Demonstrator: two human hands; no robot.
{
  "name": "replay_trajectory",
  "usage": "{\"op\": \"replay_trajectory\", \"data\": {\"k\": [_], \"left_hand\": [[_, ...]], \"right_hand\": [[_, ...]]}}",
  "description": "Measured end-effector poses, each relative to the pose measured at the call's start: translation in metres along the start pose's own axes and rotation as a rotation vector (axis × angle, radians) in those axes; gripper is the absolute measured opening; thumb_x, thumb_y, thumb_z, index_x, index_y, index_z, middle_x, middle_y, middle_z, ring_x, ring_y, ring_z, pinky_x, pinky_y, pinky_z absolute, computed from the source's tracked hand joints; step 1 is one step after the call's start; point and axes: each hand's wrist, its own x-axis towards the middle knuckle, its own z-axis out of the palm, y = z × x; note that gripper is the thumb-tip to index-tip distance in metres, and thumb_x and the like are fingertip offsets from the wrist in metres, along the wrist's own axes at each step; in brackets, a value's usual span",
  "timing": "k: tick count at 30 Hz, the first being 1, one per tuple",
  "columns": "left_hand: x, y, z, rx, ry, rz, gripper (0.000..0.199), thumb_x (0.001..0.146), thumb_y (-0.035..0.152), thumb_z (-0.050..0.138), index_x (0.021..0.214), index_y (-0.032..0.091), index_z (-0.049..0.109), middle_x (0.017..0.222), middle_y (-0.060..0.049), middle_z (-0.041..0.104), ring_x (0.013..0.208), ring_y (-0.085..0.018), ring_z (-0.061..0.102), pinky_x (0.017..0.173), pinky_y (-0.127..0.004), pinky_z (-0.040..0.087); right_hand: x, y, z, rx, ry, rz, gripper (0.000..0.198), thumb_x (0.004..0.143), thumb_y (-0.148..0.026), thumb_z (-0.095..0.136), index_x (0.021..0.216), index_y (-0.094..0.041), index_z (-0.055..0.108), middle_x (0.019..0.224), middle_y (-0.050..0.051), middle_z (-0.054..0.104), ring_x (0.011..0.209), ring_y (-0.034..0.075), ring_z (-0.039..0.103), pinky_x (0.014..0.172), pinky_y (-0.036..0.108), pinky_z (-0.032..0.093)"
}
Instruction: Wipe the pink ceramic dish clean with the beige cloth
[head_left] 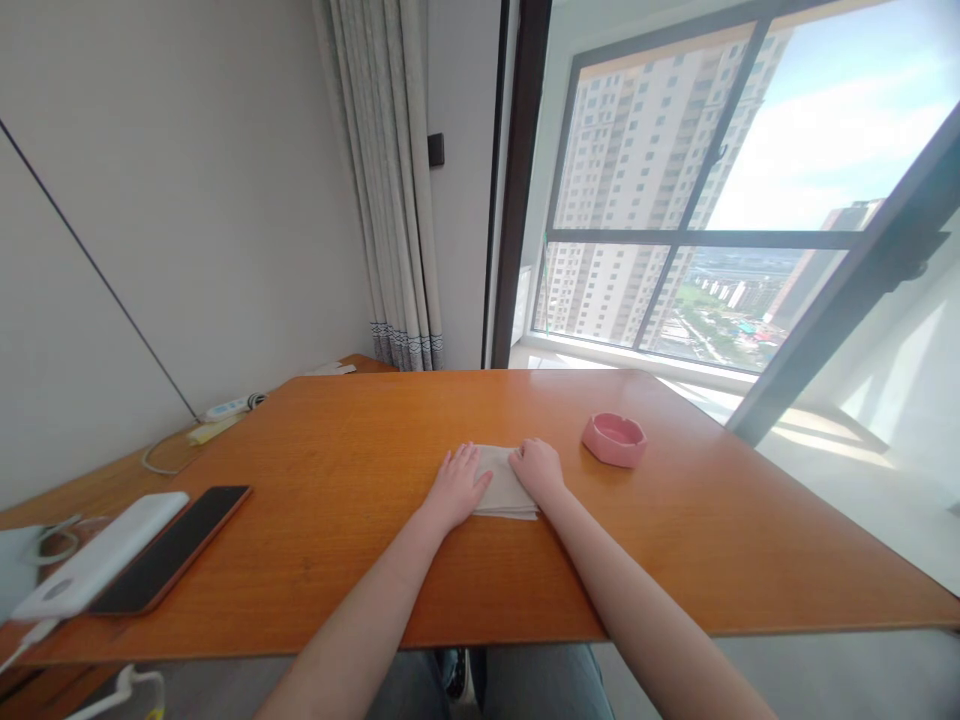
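Observation:
A folded off-white cloth (504, 485) lies on the wooden table, its layered edges showing at the near right corner. My left hand (456, 485) rests flat along the cloth's left side, fingers stretched out and thumb apart on top of it. At the far right corner, my right hand (538, 466) has its fingers curled in on the cloth; the thumb is mostly hidden. A pink octagonal ashtray (615, 441) stands to the right of my right hand, apart from it.
On the table's (337, 560) left side lie a white power bank (105, 555) and a dark phone (172, 550). A power strip (229, 408) sits by the wall on a lower wooden surface. Curtain (397, 200) and window (675, 238) are beyond the far edge.

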Motion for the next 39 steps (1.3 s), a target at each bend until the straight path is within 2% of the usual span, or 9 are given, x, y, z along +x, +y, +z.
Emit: {"op": "replay_trajectory", "data": {"k": [4, 8, 15, 23, 26, 28, 30, 34, 39], "left_hand": [[-0.001, 0.000, -0.002, 0.009, -0.070, -0.005, 0.069, 0.090, 0.053, 0.014, 0.142, 0.009, 0.026, 0.150, -0.014, 0.018, 0.139, -0.025, 0.014, 0.112, -0.045, 0.011], [-0.003, 0.001, -0.004, 0.054, -0.117, -0.002, 0.071, 0.087, 0.057, 0.022, 0.143, 0.014, 0.023, 0.151, -0.014, 0.012, 0.140, -0.027, 0.010, 0.111, -0.048, 0.008], [-0.004, 0.001, -0.008, 0.033, -0.148, 0.040, 0.069, 0.087, 0.060, 0.024, 0.143, 0.020, 0.024, 0.152, -0.014, 0.012, 0.140, -0.028, 0.009, 0.110, -0.051, 0.007], [-0.003, -0.001, -0.008, -0.114, -0.057, -0.007, 0.061, 0.091, 0.054, 0.015, 0.142, 0.023, 0.027, 0.152, -0.011, 0.013, 0.140, -0.023, 0.010, 0.111, -0.049, 0.008], [-0.004, -0.001, -0.008, -0.127, -0.048, -0.033, 0.061, 0.091, 0.053, 0.013, 0.139, 0.022, 0.034, 0.152, -0.012, 0.014, 0.140, -0.024, 0.010, 0.111, -0.048, 0.010], [-0.004, -0.001, -0.006, -0.072, -0.068, -0.028, 0.061, 0.091, 0.053, 0.017, 0.137, 0.020, 0.038, 0.151, -0.013, 0.017, 0.139, -0.025, 0.012, 0.111, -0.048, 0.011], [-0.005, -0.001, -0.003, 0.003, -0.081, -0.010, 0.060, 0.090, 0.052, 0.024, 0.138, 0.019, 0.036, 0.150, -0.014, 0.020, 0.139, -0.026, 0.014, 0.111, -0.048, 0.010], [-0.005, 0.000, 0.004, 0.092, -0.069, 0.001, 0.059, 0.090, 0.049, 0.026, 0.141, 0.019, 0.031, 0.149, -0.014, 0.023, 0.138, -0.026, 0.017, 0.111, -0.048, 0.011], [-0.004, 0.000, 0.006, 0.115, -0.072, 0.004, 0.060, 0.090, 0.049, 0.024, 0.141, 0.019, 0.030, 0.149, -0.014, 0.022, 0.138, -0.026, 0.017, 0.110, -0.048, 0.012]], "right_hand": [[-0.004, 0.004, -0.004, 0.049, -0.021, 0.047, 0.031, 0.088, -0.039, 0.037, 0.096, -0.016, 0.056, 0.087, 0.009, 0.066, 0.084, 0.021, 0.061, 0.070, 0.028, 0.037], [-0.008, 0.009, -0.008, 0.005, -0.131, 0.071, 0.031, 0.085, -0.042, 0.041, 0.091, -0.017, 0.057, 0.092, 0.011, 0.066, 0.090, 0.023, 0.061, 0.071, 0.029, 0.038], [-0.012, 0.001, -0.006, -0.116, -0.085, 0.069, 0.028, 0.081, -0.033, 0.045, 0.092, -0.011, 0.058, 0.101, 0.019, 0.062, 0.098, 0.029, 0.058, 0.082, 0.039, 0.037], [-0.015, 0.007, -0.014, 0.415, -0.039, -0.022, 0.015, 0.080, -0.024, 0.040, 0.092, -0.019, 0.048, 0.088, 0.006, 0.064, 0.085, 0.019, 0.060, 0.073, 0.028, 0.043], [-0.020, 0.037, -0.044, 0.602, 0.051, -0.038, 0.019, 0.078, -0.027, 0.042, 0.096, -0.021, 0.045, 0.088, 0.003, 0.063, 0.083, 0.019, 0.061, 0.073, 0.028, 0.044], [-0.025, 0.071, -0.068, 0.657, -0.024, -0.023, 0.022, 0.077, -0.028, 0.044, 0.098, -0.021, 0.047, 0.089, 0.003, 0.065, 0.083, 0.019, 0.061, 0.071, 0.028, 0.046], [-0.030, 0.109, -0.089, 0.565, -0.042, 0.095, 0.028, 0.077, -0.026, 0.043, 0.104, -0.021, 0.049, 0.091, 0.005, 0.066, 0.085, 0.020, 0.062, 0.072, 0.029, 0.047], [-0.039, 0.173, -0.108, -0.036, 0.004, 0.456, 0.034, 0.076, -0.016, 0.039, 0.106, -0.015, 0.056, 0.100, 0.017, 0.064, 0.093, 0.028, 0.062, 0.076, 0.038, 0.046], [-0.046, 0.185, -0.100, -0.287, 0.054, 0.561, 0.038, 0.081, -0.018, 0.035, 0.112, -0.011, 0.056, 0.108, 0.023, 0.059, 0.100, 0.034, 0.058, 0.074, 0.044, 0.045]]}}
